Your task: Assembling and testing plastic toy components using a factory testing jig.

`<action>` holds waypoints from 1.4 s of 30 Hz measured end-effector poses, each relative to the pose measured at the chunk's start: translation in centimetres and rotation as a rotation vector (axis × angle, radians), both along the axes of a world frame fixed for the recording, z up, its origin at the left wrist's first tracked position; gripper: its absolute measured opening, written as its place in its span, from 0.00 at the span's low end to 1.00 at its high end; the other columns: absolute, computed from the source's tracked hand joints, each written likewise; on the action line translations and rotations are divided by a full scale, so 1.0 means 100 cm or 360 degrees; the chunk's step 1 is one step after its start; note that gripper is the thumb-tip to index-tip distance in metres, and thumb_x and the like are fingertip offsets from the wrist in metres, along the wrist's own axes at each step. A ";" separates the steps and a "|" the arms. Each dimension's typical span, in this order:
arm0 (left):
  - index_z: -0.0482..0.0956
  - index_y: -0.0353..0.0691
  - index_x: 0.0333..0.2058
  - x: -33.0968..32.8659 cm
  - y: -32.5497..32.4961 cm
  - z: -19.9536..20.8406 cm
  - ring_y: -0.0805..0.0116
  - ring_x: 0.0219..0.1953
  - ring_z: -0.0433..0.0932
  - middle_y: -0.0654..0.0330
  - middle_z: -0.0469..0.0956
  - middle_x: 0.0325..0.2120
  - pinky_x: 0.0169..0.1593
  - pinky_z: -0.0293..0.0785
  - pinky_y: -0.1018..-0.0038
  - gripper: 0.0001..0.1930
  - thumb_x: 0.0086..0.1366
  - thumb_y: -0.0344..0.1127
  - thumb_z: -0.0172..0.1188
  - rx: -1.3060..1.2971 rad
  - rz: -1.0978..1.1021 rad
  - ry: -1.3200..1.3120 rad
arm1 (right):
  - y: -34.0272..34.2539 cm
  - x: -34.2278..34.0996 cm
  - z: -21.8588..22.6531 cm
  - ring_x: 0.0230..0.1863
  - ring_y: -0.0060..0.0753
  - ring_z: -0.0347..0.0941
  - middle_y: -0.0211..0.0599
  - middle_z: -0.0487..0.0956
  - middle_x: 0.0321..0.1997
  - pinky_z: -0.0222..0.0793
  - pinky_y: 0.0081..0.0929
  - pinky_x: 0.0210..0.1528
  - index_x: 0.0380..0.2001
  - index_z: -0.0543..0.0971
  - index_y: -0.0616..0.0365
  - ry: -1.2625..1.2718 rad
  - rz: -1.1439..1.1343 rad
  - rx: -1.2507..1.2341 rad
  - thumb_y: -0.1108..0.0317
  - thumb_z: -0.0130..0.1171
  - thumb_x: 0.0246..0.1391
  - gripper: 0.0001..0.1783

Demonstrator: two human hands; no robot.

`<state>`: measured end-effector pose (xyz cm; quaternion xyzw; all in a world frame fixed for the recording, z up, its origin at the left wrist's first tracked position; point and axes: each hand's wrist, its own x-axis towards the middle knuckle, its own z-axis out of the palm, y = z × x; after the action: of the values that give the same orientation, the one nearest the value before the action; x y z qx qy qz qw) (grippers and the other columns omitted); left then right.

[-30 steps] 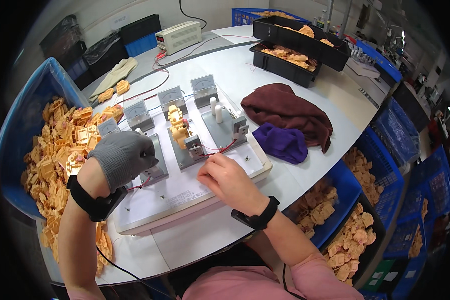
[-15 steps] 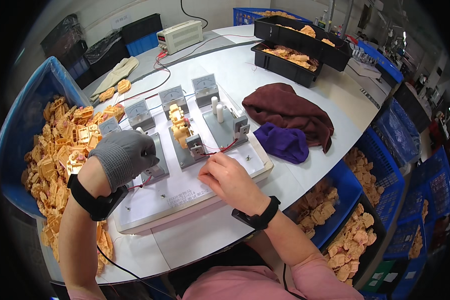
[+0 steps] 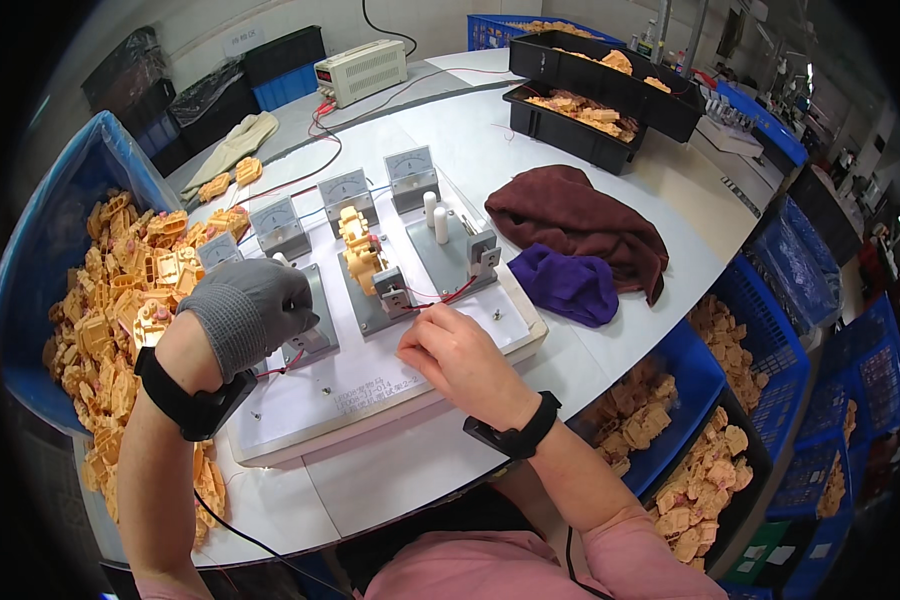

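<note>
A white test board (image 3: pixel 300 430) stands on the table with grey metal stations and several analog panel meters (image 3: pixel 345 195). My left hand (image 3: pixel 250 310), in a grey knit glove, is closed over the left station (image 3: pixel 317 300); whatever its fingers grip is hidden beneath them. An orange-yellow plastic part (image 3: pixel 360 250) sits on the middle station, against a small grey terminal block (image 3: pixel 393 292) with red wires. My bare right hand (image 3: pixel 460 355) rests at the board's front, just below that block, its fingers curled together; anything in them is hidden. Two white posts (image 3: pixel 440 227) rise from the right station.
At left, a blue-lined bin (image 3: pixel 45 230) overflows with orange-yellow plastic parts. Brown (image 3: pixel 580 220) and purple cloths (image 3: pixel 565 285) lie right of the board. A power supply (image 3: pixel 360 75), stacked black trays (image 3: pixel 570 130) and a pale glove (image 3: pixel 235 145) are behind. Blue crates (image 3: pixel 780 370) stand at right.
</note>
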<state>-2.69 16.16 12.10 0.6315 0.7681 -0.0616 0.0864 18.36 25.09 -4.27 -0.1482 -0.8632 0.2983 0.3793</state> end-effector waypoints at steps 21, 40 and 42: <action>0.86 0.39 0.36 0.000 -0.002 -0.001 0.53 0.36 0.84 0.53 0.85 0.31 0.42 0.78 0.64 0.08 0.61 0.37 0.66 0.0039 -0.0011 -0.0036 | -0.004 -0.005 0.001 0.39 0.49 0.75 0.44 0.75 0.36 0.72 0.40 0.43 0.32 0.79 0.65 0.0031 -0.0110 0.0009 0.74 0.66 0.55 0.06; 0.76 0.47 0.56 0.006 0.021 -0.002 0.53 0.50 0.79 0.52 0.76 0.50 0.52 0.76 0.63 0.29 0.55 0.39 0.72 0.0377 -0.0098 0.0024 | -0.005 -0.003 0.017 0.43 0.29 0.75 0.37 0.74 0.47 0.73 0.31 0.46 0.56 0.74 0.55 0.0401 -0.0129 -0.0551 0.67 0.66 0.59 0.22; 0.76 0.52 0.59 0.009 0.030 -0.006 0.52 0.55 0.75 0.54 0.75 0.51 0.56 0.73 0.60 0.34 0.51 0.39 0.74 0.0378 -0.0324 0.0113 | -0.008 -0.010 0.019 0.43 0.29 0.75 0.36 0.74 0.48 0.73 0.31 0.45 0.56 0.75 0.54 0.0415 -0.0096 -0.0535 0.68 0.66 0.59 0.22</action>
<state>-1.80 19.14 11.46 0.7092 0.7047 -0.0009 -0.0228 17.36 24.32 -2.32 -0.1954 -0.7402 0.4432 0.4664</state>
